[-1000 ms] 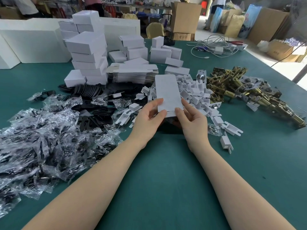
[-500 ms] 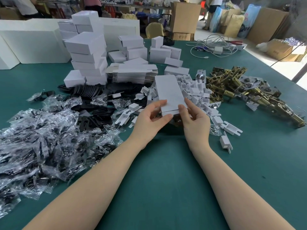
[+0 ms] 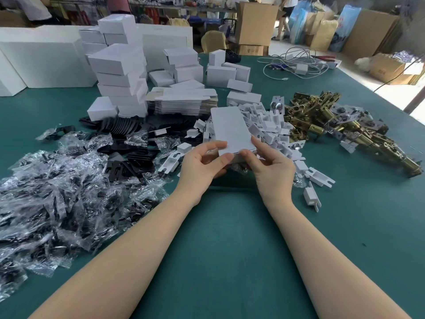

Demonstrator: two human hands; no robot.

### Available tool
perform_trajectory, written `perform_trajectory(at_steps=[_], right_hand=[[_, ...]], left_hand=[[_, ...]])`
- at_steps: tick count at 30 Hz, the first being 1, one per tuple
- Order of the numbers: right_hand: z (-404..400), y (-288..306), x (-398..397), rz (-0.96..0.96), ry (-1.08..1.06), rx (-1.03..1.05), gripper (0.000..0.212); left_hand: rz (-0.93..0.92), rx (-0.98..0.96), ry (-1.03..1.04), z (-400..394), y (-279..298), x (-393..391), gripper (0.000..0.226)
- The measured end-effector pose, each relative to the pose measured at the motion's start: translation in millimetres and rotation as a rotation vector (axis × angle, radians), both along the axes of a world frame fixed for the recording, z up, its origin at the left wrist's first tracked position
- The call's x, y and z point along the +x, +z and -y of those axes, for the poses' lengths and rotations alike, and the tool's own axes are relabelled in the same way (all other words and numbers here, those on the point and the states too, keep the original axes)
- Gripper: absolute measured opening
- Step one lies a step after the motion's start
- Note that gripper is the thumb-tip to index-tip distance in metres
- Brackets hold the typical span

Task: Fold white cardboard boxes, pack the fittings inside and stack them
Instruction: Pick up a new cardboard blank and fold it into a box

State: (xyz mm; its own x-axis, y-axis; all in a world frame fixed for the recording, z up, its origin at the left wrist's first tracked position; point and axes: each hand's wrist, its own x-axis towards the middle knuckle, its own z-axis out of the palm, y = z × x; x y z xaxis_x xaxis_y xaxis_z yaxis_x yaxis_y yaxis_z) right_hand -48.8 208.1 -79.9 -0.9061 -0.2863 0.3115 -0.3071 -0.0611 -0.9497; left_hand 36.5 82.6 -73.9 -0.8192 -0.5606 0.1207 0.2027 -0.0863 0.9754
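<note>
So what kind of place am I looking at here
Probably a packing workshop or small warehouse: stacks of folded white boxes, a heap of brass fittings on the green table, and brown cartons behind.

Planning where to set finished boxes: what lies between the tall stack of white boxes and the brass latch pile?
In the head view: flat box blanks, then white plastic fittings and the held box.

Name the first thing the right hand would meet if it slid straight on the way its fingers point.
The right hand points up-left and already pinches the white box. Past that, probably the left hand gripping the same end, though depth is unclear.
</note>
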Motion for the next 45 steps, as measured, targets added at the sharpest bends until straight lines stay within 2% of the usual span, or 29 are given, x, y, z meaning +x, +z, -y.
perform_trajectory(at_steps=[9, 14, 17, 20, 23, 26, 29, 31, 34, 38, 40, 42, 45], right_hand=[[-3, 2, -4, -0.070, -0.020, 0.002, 0.027], [-3, 3, -1, -0.131, -0.001, -0.003, 0.030], [-3, 5, 0, -0.117, -0.030, -0.036, 0.025], [-4, 4, 0, -0.105, -0.003, -0.050, 0.022], [1, 5, 5, -0.069, 0.033, -0.083, 0.020], [8, 3, 9, 0.110, 0.184, -0.152, 0.042], [9, 2, 8, 0.222, 0.329, -0.077, 0.076], [8, 3, 5, 0.228, 0.370, -0.057, 0.073], [3, 3, 3, 0.278, 0.419, -0.124, 0.054], [1, 5, -2, 0.352, 0.347, -0.252, 0.038], [-3, 6, -4, 0.250, 0.266, -0.145, 0.039], [-5, 6, -3, 0.145, 0.249, -0.030, 0.044], [-4, 3, 1, 0.131, 0.279, 0.005, 0.048]], left_hand=[[-0.006, 0.064, -0.070, 1, 2, 3, 0.019], [-0.016, 0.106, -0.106, 3, 3, 3, 0.017], [-0.006, 0.115, -0.138, 4, 3, 4, 0.023], [0.014, 0.073, -0.121, 2, 2, 4, 0.014], [0.020, 0.153, -0.059, 4, 3, 1, 0.011], [0.004, 0.412, -0.096, 12, 8, -1, 0.026], [0.004, 0.577, -0.315, 13, 14, 4, 0.030], [0.096, 0.535, -0.365, 8, 12, 5, 0.027], [0.202, 0.377, -0.283, 0, 10, 0, 0.030], [0.042, 0.382, 0.007, 1, 7, -5, 0.035], [-0.035, 0.206, 0.148, 8, 4, -5, 0.035], [-0.061, -0.034, 0.185, 15, -1, -2, 0.031], [-0.077, -0.214, 0.118, 11, -4, 2, 0.080]])
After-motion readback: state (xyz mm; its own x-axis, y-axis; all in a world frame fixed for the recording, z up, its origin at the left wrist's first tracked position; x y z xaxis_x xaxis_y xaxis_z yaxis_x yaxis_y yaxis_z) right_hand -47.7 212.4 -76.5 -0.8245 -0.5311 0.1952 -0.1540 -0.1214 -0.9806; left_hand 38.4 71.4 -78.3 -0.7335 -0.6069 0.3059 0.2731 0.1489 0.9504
